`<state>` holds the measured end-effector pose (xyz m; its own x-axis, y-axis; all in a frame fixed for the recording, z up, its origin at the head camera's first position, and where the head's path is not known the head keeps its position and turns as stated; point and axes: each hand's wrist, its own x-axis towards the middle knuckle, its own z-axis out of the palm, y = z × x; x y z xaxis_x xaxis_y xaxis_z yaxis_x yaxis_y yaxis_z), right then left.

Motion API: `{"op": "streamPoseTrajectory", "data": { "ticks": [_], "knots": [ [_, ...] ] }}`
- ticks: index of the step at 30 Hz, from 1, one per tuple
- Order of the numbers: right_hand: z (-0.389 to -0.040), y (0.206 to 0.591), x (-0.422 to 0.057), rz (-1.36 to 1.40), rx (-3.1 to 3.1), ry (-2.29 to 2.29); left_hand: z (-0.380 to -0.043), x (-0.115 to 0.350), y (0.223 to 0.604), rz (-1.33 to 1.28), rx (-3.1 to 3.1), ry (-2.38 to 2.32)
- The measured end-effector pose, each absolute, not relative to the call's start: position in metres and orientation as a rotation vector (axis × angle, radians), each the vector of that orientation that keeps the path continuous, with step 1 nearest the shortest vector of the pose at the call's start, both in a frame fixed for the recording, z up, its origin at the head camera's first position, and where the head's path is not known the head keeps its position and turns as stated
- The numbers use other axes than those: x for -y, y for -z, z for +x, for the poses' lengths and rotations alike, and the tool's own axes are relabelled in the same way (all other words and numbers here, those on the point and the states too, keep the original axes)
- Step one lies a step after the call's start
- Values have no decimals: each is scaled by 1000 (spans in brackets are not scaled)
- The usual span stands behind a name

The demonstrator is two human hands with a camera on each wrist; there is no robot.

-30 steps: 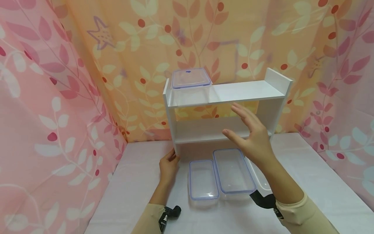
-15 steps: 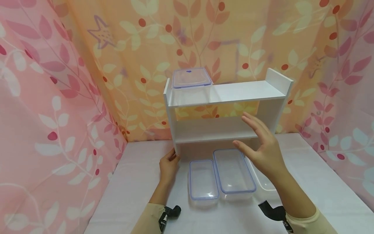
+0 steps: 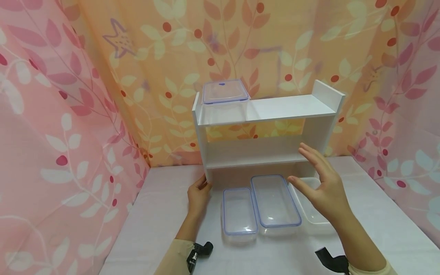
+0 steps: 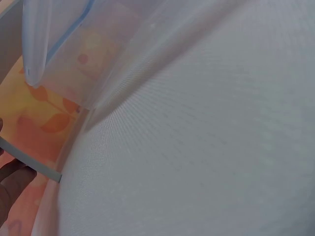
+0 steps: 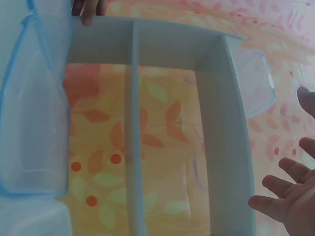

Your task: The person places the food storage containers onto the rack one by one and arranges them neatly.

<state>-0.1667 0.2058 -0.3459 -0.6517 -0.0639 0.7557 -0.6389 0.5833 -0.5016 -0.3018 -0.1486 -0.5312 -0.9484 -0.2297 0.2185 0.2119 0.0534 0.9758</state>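
Observation:
A white two-tier shelf (image 3: pixel 254 152) stands on the table. My left hand (image 3: pixel 199 196) grips the bottom of its left side panel; in the left wrist view, fingers (image 4: pixel 17 184) lie against that panel's edge (image 4: pixel 34 164). My right hand (image 3: pixel 326 191) is held in the air, thumb and fingers spread and holding nothing, in front of the shelf's right side. Below and left of it, a clear white-rimmed container (image 3: pixel 307 204) is partly hidden by the hand. Beside that stand a larger blue-rimmed clear container (image 3: pixel 276 202) and a smaller blue-rimmed one (image 3: pixel 240 212).
On the left end of the shelf's top board sits a clear box with a blue-edged lid (image 3: pixel 225 93). White cloth covers the table (image 3: pixel 154 214). Patterned curtains (image 3: pixel 154 114) hang behind and at both sides.
My right hand has moved right, down and back from the shelf, uncovering more of the white-rimmed container. The left hand stays at the panel.

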Motion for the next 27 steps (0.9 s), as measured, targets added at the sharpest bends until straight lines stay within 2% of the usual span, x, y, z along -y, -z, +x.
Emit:
{"op": "streamPoseTrajectory", "data": {
  "ticks": [27],
  "knots": [
    [-151,421,-267,555,2159,-1127,-302,149,530,13,2061,1896]
  ]
}}
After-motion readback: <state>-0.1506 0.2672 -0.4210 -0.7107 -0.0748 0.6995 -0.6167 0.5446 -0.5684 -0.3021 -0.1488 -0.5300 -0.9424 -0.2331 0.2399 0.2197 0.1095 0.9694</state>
